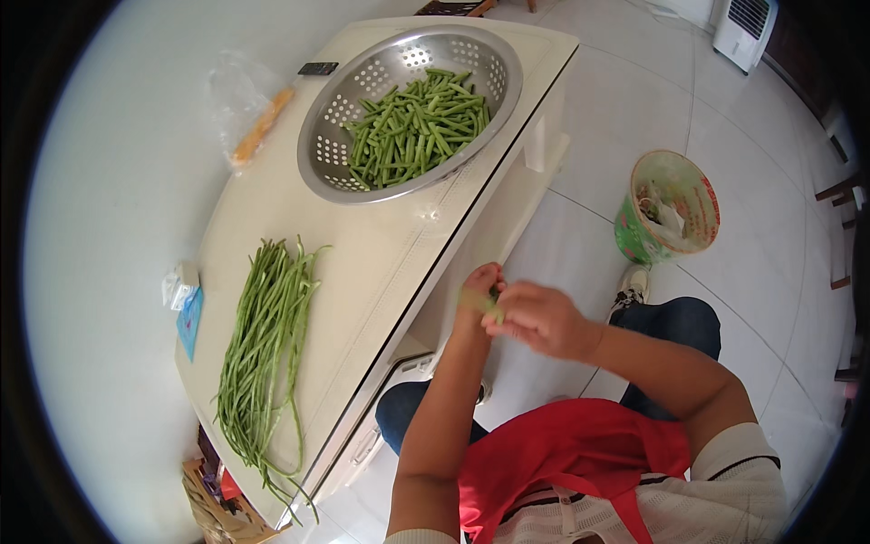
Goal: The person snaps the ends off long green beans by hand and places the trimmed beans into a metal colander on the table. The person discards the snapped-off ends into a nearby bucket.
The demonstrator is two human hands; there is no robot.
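Observation:
My left hand (pixel 480 289) and my right hand (pixel 540 319) are close together beside the table's long edge, above the floor. Both are closed around short green pieces of long bean (pixel 498 315), partly hidden by the fingers and blurred. A bundle of long green beans (pixel 262 347) lies lengthwise on the cream table (pixel 353 272), its lower ends reaching over the table's near corner. Farther up the table stands a steel colander (pixel 326 160) with a heap of short cut bean pieces (pixel 421 129) in it.
A green patterned waste bin (pixel 632 234) with scraps inside stands on the tiled floor to the right. A remote control (pixel 318 69), a clear plastic bag with an orange-yellow item (pixel 262 129) and a tissue pack (pixel 182 285) lie along the table's wall side. A white air cooler (pixel 744 34) stands far off.

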